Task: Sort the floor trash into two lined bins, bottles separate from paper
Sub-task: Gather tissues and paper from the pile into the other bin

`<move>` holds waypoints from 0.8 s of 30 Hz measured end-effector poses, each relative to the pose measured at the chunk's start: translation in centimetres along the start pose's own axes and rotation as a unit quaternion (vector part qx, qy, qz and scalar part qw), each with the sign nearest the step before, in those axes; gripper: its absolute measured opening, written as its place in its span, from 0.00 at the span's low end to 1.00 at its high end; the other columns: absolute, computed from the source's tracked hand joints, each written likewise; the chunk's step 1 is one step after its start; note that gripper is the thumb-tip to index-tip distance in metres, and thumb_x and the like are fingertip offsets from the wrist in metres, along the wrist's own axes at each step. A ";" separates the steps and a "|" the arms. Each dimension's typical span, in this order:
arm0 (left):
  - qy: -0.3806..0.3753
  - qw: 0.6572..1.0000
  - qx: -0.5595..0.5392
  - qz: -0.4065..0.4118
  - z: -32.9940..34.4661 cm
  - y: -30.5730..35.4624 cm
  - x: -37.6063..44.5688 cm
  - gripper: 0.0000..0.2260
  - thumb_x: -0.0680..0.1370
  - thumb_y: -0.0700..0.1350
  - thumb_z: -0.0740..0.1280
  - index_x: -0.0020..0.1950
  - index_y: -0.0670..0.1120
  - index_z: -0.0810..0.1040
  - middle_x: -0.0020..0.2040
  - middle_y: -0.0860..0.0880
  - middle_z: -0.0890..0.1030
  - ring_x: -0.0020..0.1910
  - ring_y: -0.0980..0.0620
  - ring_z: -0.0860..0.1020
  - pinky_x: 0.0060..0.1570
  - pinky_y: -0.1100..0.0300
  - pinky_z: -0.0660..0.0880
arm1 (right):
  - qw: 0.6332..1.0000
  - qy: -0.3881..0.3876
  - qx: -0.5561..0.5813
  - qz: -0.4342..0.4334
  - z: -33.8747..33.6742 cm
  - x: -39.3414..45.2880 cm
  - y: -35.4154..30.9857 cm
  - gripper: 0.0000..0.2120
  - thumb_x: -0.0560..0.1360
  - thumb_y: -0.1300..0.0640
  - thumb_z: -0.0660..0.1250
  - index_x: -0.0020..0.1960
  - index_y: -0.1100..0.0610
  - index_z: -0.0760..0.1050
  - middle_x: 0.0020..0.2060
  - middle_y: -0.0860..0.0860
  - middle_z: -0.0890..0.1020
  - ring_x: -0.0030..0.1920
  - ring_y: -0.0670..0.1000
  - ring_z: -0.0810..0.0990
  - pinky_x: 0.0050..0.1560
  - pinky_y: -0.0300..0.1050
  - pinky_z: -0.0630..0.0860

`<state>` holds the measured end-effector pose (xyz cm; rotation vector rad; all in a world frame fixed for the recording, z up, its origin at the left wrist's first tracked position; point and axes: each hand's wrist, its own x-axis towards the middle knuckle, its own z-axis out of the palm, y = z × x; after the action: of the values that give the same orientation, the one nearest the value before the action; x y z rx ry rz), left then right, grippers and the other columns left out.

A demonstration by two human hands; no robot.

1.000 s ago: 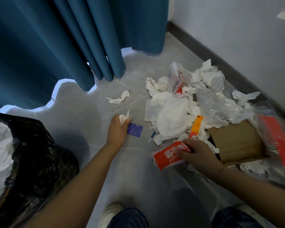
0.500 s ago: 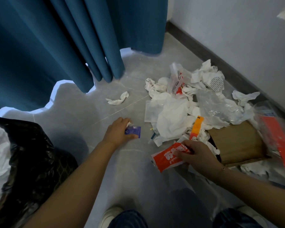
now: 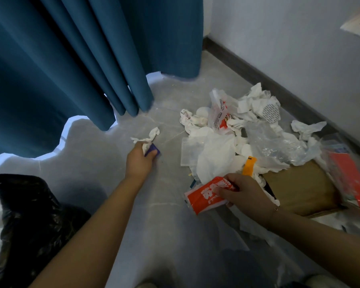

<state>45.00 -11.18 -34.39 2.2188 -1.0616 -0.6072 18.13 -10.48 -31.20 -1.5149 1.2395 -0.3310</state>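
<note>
Two hands work the gray floor (image 3: 158,215): the left hand (image 3: 140,161), arm stretched forward, curls around a small purple packet (image 3: 152,149) and white tissue (image 3: 145,146), touching a crumpled tissue (image 3: 149,136) just beyond. The right hand (image 3: 244,194) grips an orange wrapper (image 3: 205,195) beside the trash pile (image 3: 237,134).

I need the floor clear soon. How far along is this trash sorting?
Early. Done: some white paper sits in the black-lined bin. In hand: the left hand grips a purple packet and tissue; the right hand holds an orange wrapper. Left: the pile of tissues, plastic and cardboard by the wall. No second bin shows.
</note>
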 end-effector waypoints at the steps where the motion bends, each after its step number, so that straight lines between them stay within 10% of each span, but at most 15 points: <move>1: 0.009 1.000 0.023 0.009 -0.3 0.4 1.1 0.13 0.78 0.43 0.66 0.57 0.35 0.74 0.53 0.36 0.78 0.53 0.40 0.75 0.41 0.60 0.62 | 1.000 0.001 0.005 -0.005 0.0 0.2 -0.1 0.02 0.75 0.56 0.67 0.44 0.52 0.76 0.38 0.45 0.81 0.35 0.41 0.79 0.35 0.32 0.73; 5: -0.054 0.991 0.113 0.043 -0.8 0.7 5.5 0.12 0.78 0.45 0.66 0.48 0.35 0.75 0.48 0.37 0.75 0.49 0.39 0.74 0.42 0.58 0.63 | 1.000 -0.002 0.011 -0.004 0.0 0.2 -0.2 0.03 0.75 0.55 0.67 0.43 0.53 0.77 0.37 0.47 0.81 0.34 0.42 0.80 0.33 0.31 0.73; 10: -0.155 0.948 0.267 0.083 0.2 -1.3 7.1 0.14 0.78 0.51 0.65 0.61 0.46 0.76 0.71 0.46 0.64 0.70 0.43 0.59 0.64 0.53 0.60 | 0.999 0.001 0.029 0.023 -0.5 0.0 0.5 0.01 0.75 0.55 0.67 0.45 0.50 0.76 0.39 0.43 0.81 0.39 0.42 0.81 0.35 0.31 0.75; 19: -0.081 0.991 0.062 0.090 1.9 -2.1 1.9 0.06 0.75 0.38 0.68 0.51 0.39 0.77 0.48 0.42 0.77 0.47 0.43 0.75 0.44 0.61 0.65 | 1.000 0.015 0.004 0.023 -1.5 -0.1 0.8 0.06 0.75 0.55 0.67 0.50 0.57 0.77 0.45 0.50 0.83 0.41 0.43 0.81 0.35 0.31 0.76; 24: -0.109 0.990 -0.076 0.036 1.2 -0.1 -2.2 0.20 0.75 0.40 0.70 0.64 0.43 0.68 0.52 0.49 0.74 0.50 0.49 0.74 0.45 0.62 0.67 | 0.999 0.021 0.018 0.029 -2.4 -1.0 0.2 0.04 0.76 0.56 0.66 0.50 0.56 0.76 0.42 0.49 0.82 0.38 0.42 0.79 0.31 0.26 0.73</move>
<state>43.01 -9.75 -34.99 2.0085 -1.1573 -0.8854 15.78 -10.96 -30.13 -1.4458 1.3011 -0.3474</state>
